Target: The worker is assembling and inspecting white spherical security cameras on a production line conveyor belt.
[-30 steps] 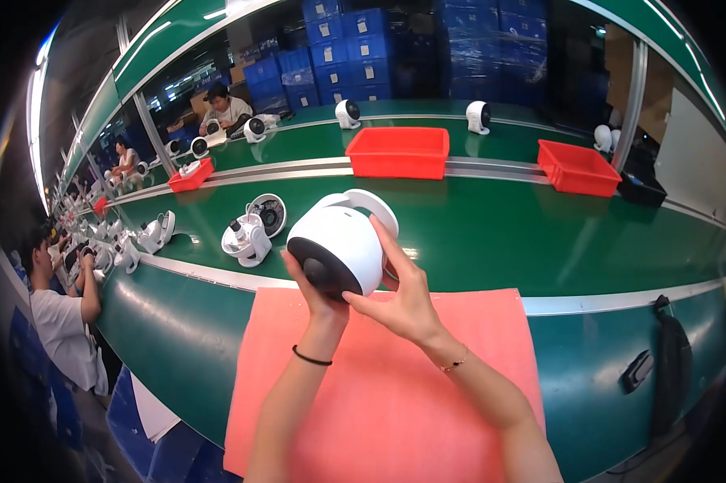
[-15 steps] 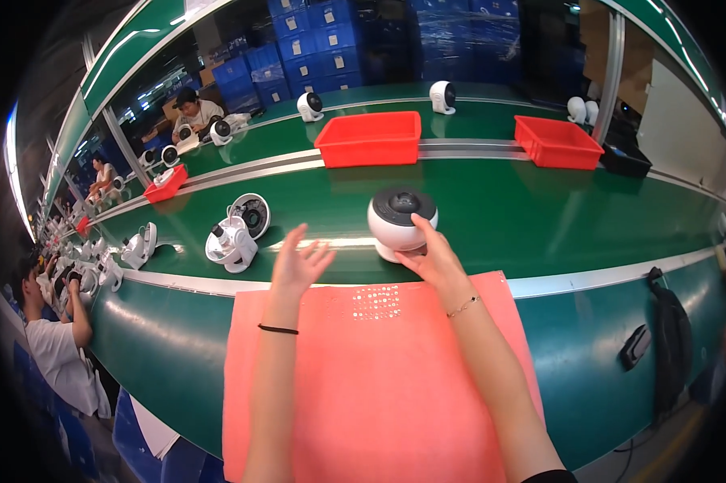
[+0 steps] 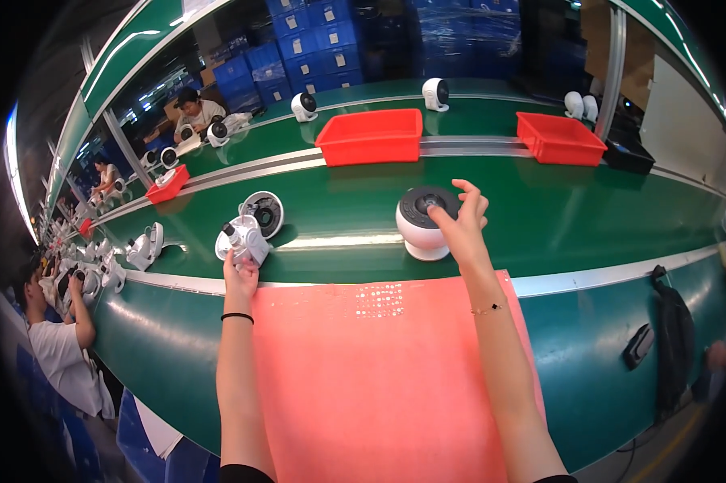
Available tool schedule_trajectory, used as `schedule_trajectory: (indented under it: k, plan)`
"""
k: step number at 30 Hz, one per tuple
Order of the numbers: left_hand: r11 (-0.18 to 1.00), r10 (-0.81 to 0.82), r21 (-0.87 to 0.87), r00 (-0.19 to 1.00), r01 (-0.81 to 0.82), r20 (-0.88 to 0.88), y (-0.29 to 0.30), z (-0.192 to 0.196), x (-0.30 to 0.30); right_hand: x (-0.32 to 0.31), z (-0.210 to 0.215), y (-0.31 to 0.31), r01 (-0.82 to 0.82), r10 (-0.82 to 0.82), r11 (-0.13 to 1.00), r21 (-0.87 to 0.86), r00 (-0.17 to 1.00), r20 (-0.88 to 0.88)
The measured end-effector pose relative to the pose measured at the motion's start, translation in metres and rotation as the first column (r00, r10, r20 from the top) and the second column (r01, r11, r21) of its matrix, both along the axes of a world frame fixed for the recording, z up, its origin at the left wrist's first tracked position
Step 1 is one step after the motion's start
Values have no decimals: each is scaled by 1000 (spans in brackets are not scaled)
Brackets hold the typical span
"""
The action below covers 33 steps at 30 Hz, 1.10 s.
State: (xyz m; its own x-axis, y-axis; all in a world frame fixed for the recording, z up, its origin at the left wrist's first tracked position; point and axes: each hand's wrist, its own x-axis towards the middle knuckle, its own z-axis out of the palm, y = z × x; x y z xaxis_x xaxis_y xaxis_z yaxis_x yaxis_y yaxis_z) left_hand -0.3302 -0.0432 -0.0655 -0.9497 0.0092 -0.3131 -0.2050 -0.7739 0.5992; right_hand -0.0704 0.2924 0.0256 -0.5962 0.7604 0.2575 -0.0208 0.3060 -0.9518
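My left hand is closed on the near side of an opened white security camera. The camera's round black-lined back half leans apart from the rest, showing the inside. To the right stands an assembled white camera with a black top face and a dark lens, upright on its round foot. My right hand is at its right side, fingers spread, with one digit over the black face near the lens; whether it touches is hard to tell. A pink mat lies beneath my forearms, with rows of small shiny screws at its far edge.
Beyond the green belt sit a red bin and another red bin. White cameras stand on the far belt. More opened cameras line the left, near a co-worker. A black object lies at right.
My left hand has moved left and taken hold of the opened camera. The assembled camera has shifted right, and my right hand has loosened from it with fingers spread. Far-belt cameras have slid slightly left.
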Motion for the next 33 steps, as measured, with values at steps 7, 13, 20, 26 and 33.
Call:
schedule_trajectory:
  k: [7, 13, 20, 26, 33]
  plan:
    - [928, -266, -296, 960, 229, -91, -10, 44, 53, 20, 16, -45, -222, 229, 834, 505, 972, 48]
    - [853, -398, -420, 906, 309, -142, -12, 87, 116, 31, 10, -83, -457, 478, 270, 848, 828, 294]
    - [712, -551, -532, 834, 457, -20, -15, 118, 177, 53, -9, -113, -267, 343, -32, 963, 902, 261]
    - [660, -601, -551, 799, 510, 19, -5, 124, 207, 83, -22, -97, -163, 264, 17, 986, 952, 153]
    - [336, -891, -615, 452, 713, 37, -27, 91, 184, 160, 8, -88, -240, 594, 180, 954, 800, 89]
